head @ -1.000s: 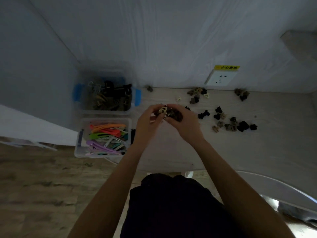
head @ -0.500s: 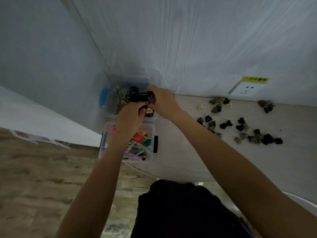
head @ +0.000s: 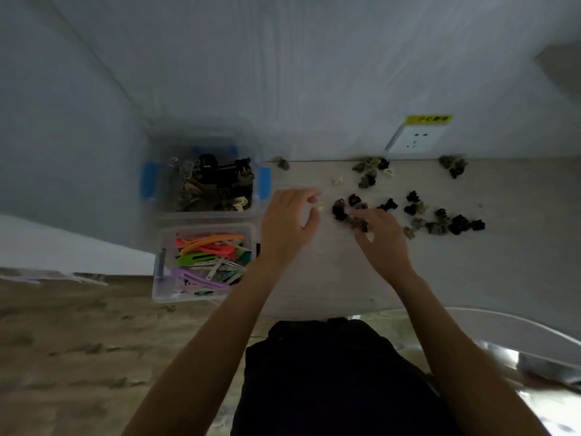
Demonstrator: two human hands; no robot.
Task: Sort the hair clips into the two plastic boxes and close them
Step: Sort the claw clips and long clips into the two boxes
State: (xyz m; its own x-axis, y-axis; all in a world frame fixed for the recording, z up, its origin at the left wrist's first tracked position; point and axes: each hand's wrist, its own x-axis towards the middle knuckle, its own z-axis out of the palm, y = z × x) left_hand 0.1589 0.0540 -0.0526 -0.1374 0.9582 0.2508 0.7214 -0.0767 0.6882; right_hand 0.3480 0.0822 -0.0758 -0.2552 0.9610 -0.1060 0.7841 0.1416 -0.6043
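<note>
Your left hand (head: pixel 287 222) hovers over the table (head: pixel 503 262) with fingers spread and relaxed, holding nothing, just right of the far box (head: pixel 204 184). Your right hand (head: pixel 382 236) curls its fingers over a few dark claw clips (head: pixel 356 220) on the tabletop; whether it actually grips them, you cannot tell. More small claw clips (head: pixel 452 224) lie scattered well right of that box, some against the wall below the socket (head: pixel 415 141). The far box, with blue latches, holds dark claw clips. Just nearer you than it sits the second box (head: pixel 204 262), filled with long coloured clips (head: pixel 204 251). Both stand without lids.
</note>
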